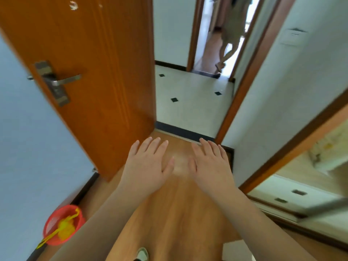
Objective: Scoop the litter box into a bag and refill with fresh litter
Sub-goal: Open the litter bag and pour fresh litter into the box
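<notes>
Hovering flat, empty: left hand [148, 167], right hand [211, 164], side by side.

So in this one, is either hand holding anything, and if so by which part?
Nothing is held. The left hand and right hand are both out flat, fingers straight and spread, over the wooden floor.

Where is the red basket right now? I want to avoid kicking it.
In the head view the red basket sits on the floor at lower left, against the blue wall, below the open wooden door and beside the left forearm.
</notes>
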